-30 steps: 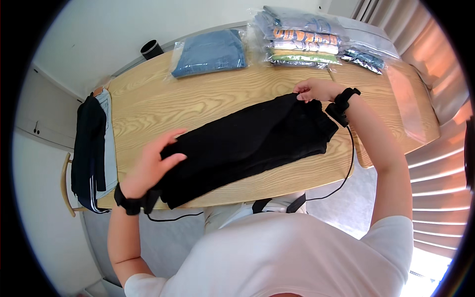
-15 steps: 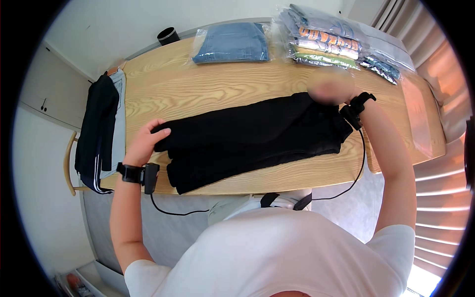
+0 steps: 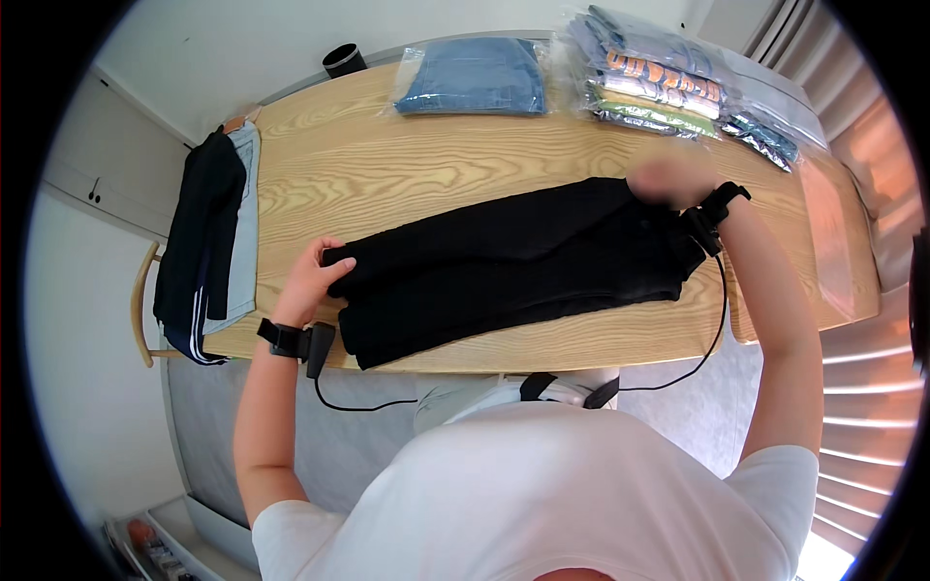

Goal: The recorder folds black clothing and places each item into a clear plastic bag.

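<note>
A pair of black trousers (image 3: 513,257) lies across the wooden table (image 3: 387,155), its legs toward the left and its waist end at the right. At the left end, my left hand (image 3: 315,276) pinches a leg hem, thumb on top and the other fingers mostly beyond or under the cloth. My right hand (image 3: 675,172) is at the far corner of the waist end. A blur covers its fingers, so their grip does not show. Both wrists carry black straps with small devices and cables.
Folded jeans in a clear bag (image 3: 475,77) lie at the far side. To their right is a stack of bagged clothes (image 3: 659,82). More dark and light-blue garments (image 3: 203,232) hang over the table's left edge, by a wooden chair (image 3: 143,300). A black bin (image 3: 344,61) stands behind.
The whole view has shifted slightly, so table and things appear a little further right. Both hands stay at the same ends of the trousers, which keep nearly the same shape.
</note>
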